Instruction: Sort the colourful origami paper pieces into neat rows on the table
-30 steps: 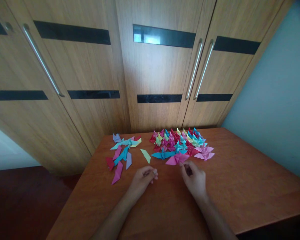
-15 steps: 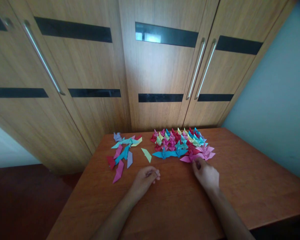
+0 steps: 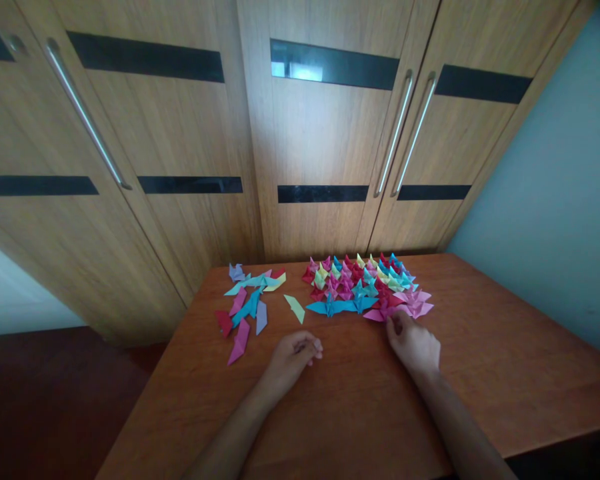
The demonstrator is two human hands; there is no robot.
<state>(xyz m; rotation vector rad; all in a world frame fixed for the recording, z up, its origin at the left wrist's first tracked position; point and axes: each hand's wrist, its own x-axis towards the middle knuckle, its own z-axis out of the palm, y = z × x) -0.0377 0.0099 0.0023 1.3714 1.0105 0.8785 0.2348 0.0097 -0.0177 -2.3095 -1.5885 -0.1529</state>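
Rows of folded paper figures (image 3: 347,288) in pink, red, blue, yellow and green stand at the back of the wooden table (image 3: 340,413). My right hand (image 3: 414,341) is closed at the front right of these rows, its fingertips at a magenta figure (image 3: 377,315); whether they grip it is hidden. My left hand (image 3: 293,357) rests above the table left of centre, fingers curled together, with what they hold, if anything, hidden. A pale green folded piece (image 3: 295,309) lies just beyond it. Two blue figures (image 3: 330,306) stand side by side at the front of the rows.
Looser folded pieces in blue, pink, red and lilac (image 3: 261,317) lie at the table's back left. Behind the table stands a wooden wardrobe (image 3: 320,133) with metal handles. A pale blue wall (image 3: 555,213) rises on the right.
The view has shifted very slightly. Both hands and the paper figures otherwise keep the same places.
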